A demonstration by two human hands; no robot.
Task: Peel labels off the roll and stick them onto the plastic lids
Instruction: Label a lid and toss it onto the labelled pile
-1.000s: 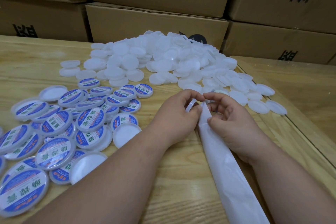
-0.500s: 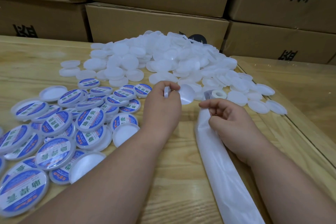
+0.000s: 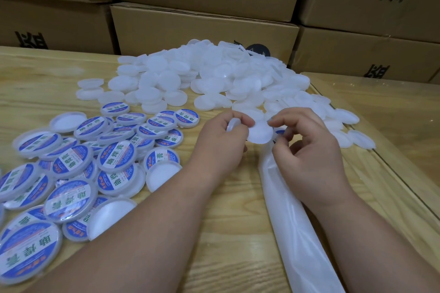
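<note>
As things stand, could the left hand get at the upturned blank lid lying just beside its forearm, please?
Probably not at once: the left hand already grips a lid, though nothing covers the upturned lid.

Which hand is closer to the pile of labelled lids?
Left. The left hand is just beside the labelled lids; the right hand is farther away, over the backing strip.
</note>
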